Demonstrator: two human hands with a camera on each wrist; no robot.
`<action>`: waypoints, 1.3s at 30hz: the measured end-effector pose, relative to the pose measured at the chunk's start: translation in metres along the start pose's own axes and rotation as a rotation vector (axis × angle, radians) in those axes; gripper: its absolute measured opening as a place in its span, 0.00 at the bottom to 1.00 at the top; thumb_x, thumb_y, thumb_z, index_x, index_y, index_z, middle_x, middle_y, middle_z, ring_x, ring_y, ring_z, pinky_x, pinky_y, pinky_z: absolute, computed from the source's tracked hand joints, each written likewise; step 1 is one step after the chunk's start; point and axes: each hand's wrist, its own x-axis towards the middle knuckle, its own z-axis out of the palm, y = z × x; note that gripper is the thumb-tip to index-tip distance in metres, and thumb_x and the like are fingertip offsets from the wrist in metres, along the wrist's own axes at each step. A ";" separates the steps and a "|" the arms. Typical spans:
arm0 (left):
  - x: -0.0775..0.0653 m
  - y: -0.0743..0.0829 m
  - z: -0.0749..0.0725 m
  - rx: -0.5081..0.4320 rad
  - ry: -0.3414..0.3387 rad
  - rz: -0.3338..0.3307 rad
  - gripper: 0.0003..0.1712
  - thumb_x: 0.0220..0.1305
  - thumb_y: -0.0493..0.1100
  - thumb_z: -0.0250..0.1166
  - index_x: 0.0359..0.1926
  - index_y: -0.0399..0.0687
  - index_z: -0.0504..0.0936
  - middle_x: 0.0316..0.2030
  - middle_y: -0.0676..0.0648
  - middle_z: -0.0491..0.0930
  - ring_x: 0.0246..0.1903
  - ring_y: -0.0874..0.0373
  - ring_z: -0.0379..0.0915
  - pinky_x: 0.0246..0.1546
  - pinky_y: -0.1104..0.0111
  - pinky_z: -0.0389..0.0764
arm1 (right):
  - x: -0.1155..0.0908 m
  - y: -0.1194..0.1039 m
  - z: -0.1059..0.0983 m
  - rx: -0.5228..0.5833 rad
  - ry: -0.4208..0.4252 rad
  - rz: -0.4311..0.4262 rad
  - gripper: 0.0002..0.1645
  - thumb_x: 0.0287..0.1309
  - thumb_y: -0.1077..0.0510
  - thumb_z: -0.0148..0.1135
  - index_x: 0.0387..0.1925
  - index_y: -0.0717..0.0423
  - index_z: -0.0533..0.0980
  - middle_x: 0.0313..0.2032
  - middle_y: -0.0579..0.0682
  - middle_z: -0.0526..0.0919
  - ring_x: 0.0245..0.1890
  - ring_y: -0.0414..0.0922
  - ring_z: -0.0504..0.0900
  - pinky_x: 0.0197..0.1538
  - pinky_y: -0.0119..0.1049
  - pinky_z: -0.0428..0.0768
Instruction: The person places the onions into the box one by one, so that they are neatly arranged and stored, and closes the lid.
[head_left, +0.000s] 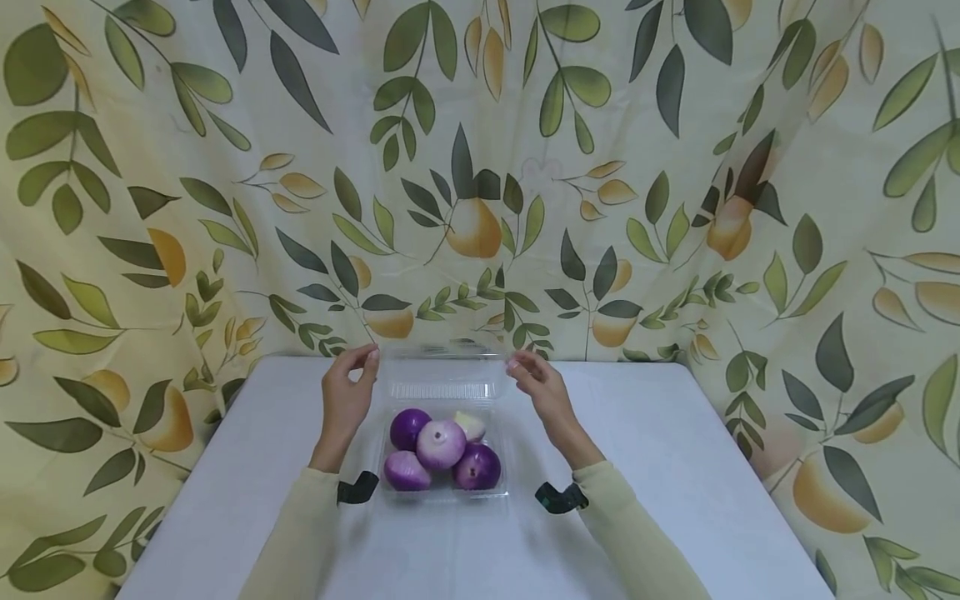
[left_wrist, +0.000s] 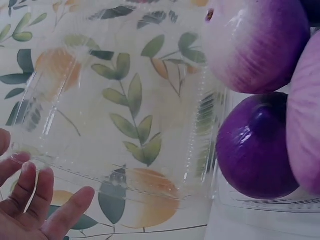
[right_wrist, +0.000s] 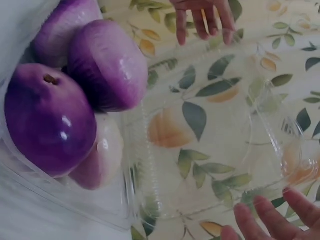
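A clear plastic clamshell box (head_left: 480,493) stands on the table with its lid (head_left: 446,371) swung up at the back. Several purple onions (head_left: 441,444) fill its base, along with a paler, whitish one (head_left: 470,427). My left hand (head_left: 349,404) is at the lid's left side, fingers spread and loosely bent in the left wrist view. On the opposite side is my right hand (head_left: 547,400), its fingertips (right_wrist: 262,202) close to the lid's edge in the right wrist view. Neither hand visibly grips the lid; whether fingertips touch it I cannot tell.
A white-covered table (head_left: 630,433) lies beneath the box. Behind and to both sides hangs a leaf-and-fruit patterned cloth (head_left: 540,275), close to the table's far edge. Dark wrist cameras (head_left: 562,498) are strapped on both wrists.
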 end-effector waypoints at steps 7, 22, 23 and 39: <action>-0.017 0.002 -0.007 -0.007 -0.013 -0.070 0.15 0.67 0.47 0.63 0.49 0.45 0.86 0.39 0.44 0.83 0.42 0.64 0.75 0.39 0.80 0.77 | -0.013 0.001 -0.001 -0.040 -0.004 0.000 0.29 0.65 0.44 0.59 0.61 0.56 0.72 0.61 0.58 0.78 0.64 0.52 0.74 0.71 0.50 0.68; -0.045 -0.011 -0.018 -0.065 -0.083 -0.146 0.15 0.67 0.45 0.63 0.51 0.44 0.85 0.42 0.45 0.82 0.44 0.73 0.73 0.44 0.86 0.77 | -0.037 0.017 -0.005 -0.087 -0.063 0.036 0.30 0.63 0.41 0.60 0.61 0.52 0.73 0.63 0.56 0.76 0.66 0.51 0.72 0.72 0.53 0.66; -0.047 -0.011 -0.019 -0.072 -0.090 -0.135 0.15 0.67 0.44 0.63 0.51 0.44 0.85 0.42 0.45 0.82 0.44 0.73 0.73 0.45 0.86 0.78 | -0.038 0.017 -0.005 -0.093 -0.069 0.031 0.30 0.63 0.41 0.60 0.61 0.52 0.73 0.62 0.56 0.76 0.66 0.51 0.72 0.72 0.53 0.67; -0.067 0.009 -0.035 -0.052 -0.268 -0.136 0.19 0.69 0.36 0.59 0.58 0.34 0.78 0.56 0.39 0.79 0.56 0.51 0.75 0.53 0.81 0.77 | -0.057 0.036 -0.009 -0.102 -0.131 -0.004 0.29 0.63 0.47 0.63 0.63 0.52 0.71 0.65 0.55 0.73 0.70 0.55 0.67 0.73 0.55 0.63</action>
